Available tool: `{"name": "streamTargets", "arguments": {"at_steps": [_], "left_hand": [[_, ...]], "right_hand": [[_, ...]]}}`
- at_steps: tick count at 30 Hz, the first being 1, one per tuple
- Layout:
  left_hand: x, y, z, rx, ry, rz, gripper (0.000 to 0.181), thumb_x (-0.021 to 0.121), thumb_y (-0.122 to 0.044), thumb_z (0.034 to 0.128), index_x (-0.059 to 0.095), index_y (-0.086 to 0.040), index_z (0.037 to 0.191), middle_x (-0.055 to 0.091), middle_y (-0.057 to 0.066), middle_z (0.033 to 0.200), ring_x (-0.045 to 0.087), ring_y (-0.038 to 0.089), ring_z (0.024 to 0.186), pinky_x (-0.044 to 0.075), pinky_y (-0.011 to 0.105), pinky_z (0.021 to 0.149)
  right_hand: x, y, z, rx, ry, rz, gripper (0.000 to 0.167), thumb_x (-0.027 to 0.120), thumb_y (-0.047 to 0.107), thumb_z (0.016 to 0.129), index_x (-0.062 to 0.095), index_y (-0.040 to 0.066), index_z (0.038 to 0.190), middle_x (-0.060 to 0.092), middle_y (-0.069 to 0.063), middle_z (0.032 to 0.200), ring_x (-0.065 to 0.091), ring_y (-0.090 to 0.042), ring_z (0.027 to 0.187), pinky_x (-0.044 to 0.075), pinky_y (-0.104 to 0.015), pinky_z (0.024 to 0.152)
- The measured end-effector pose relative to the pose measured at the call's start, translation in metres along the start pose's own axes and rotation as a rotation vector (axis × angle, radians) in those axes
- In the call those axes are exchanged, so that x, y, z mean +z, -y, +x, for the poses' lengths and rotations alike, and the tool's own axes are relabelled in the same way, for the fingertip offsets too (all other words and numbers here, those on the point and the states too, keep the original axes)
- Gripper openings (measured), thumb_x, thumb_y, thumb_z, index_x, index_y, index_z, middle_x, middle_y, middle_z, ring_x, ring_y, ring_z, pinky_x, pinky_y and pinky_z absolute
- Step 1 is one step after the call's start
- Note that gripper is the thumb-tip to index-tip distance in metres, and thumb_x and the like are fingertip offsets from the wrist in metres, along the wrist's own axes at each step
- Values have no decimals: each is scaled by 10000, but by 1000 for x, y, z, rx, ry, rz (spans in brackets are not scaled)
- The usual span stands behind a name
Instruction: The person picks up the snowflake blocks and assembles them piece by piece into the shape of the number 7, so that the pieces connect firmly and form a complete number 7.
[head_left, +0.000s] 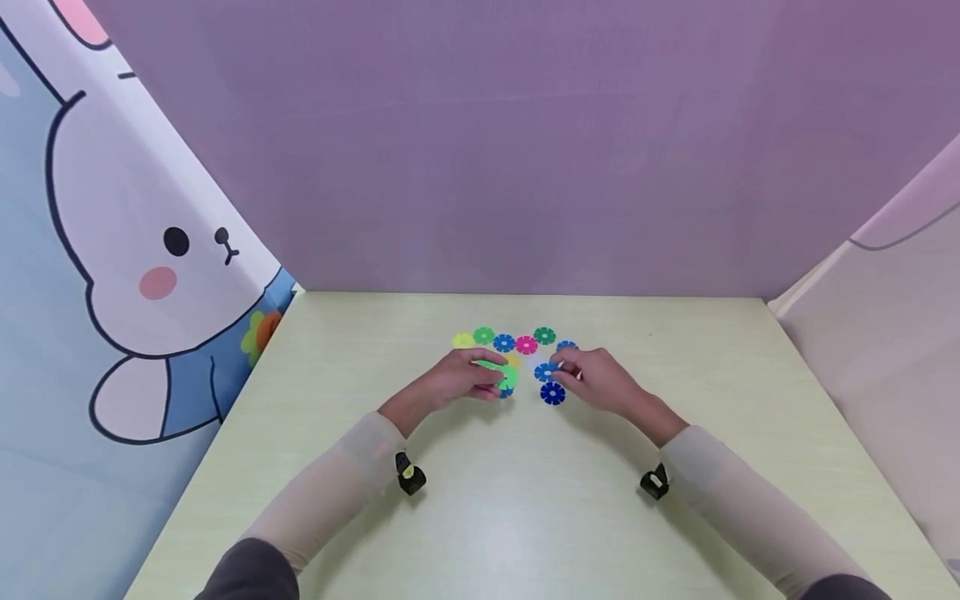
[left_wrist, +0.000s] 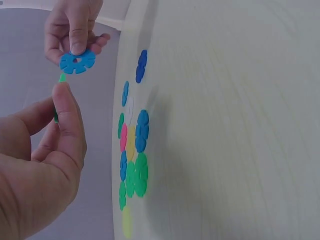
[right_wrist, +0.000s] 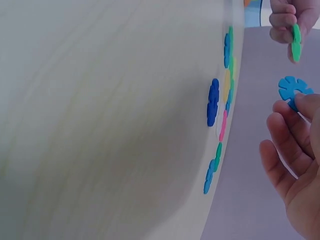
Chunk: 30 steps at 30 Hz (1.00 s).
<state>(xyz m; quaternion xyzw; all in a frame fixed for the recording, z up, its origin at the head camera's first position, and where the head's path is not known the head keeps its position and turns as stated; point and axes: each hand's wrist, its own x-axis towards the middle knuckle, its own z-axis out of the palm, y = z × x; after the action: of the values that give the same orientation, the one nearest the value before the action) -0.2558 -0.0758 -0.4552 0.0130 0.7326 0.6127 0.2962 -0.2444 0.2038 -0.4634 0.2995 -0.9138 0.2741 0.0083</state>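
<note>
My left hand (head_left: 474, 375) pinches a light green notched plastic disc (head_left: 509, 377) between thumb and fingers, above the table. Opposite it, my right hand (head_left: 596, 379) pinches a blue notched disc (right_wrist: 292, 89) by its edge. A gap separates the two held discs in the right wrist view, where the green one is seen nearly edge-on. In the left wrist view, fingers hide most of the green disc, while the blue disc (left_wrist: 77, 62) shows its face and centre hole. A dark blue disc (head_left: 552, 393) lies on the table below the right hand.
More notched discs lie flat beyond the hands: yellow (head_left: 463, 341), green (head_left: 483, 336), blue (head_left: 504, 343), pink (head_left: 527, 345) and dark green (head_left: 544, 336). The hands partly cover others. A purple panel (head_left: 525, 167) rises behind the pale table (head_left: 495, 500).
</note>
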Motion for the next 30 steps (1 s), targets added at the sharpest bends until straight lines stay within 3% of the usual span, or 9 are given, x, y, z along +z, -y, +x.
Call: {"name": "streamTargets", "arguments": {"at_steps": [6, 16, 23, 30], "left_hand": [[7, 0, 2, 0, 7, -29, 320, 692, -113, 972, 666, -96, 1291, 726, 79, 917, 734, 138, 772, 625, 280, 749], [15, -1, 4, 17, 24, -34, 318, 694, -105, 969, 666, -83, 1286, 745, 159, 987, 739, 134, 766, 627, 284, 744], [17, -3, 7, 6, 28, -50, 306, 694, -107, 969, 674, -82, 1274, 738, 122, 936, 737, 137, 762, 627, 280, 738], [19, -5, 6, -1, 31, -51, 306, 699, -101, 964, 681, -75, 1268, 735, 239, 1043, 726, 127, 729, 625, 271, 722]], "right_hand": [[4, 5, 0, 6, 17, 11, 205, 713, 170, 963, 700, 95, 1154, 708, 39, 836, 613, -47, 732, 548, -202, 697], [8, 6, 0, -73, -26, 5, 161, 725, 141, 949, 700, 102, 1103, 688, 70, 790, 613, -19, 695, 564, -219, 686], [5, 10, 0, -93, -34, 12, 166, 729, 131, 945, 700, 89, 1103, 669, 66, 771, 597, -21, 679, 559, -213, 680], [7, 10, 1, -118, -48, -8, 142, 725, 141, 951, 707, 89, 1082, 653, 78, 748, 566, 6, 655, 539, -198, 652]]}}
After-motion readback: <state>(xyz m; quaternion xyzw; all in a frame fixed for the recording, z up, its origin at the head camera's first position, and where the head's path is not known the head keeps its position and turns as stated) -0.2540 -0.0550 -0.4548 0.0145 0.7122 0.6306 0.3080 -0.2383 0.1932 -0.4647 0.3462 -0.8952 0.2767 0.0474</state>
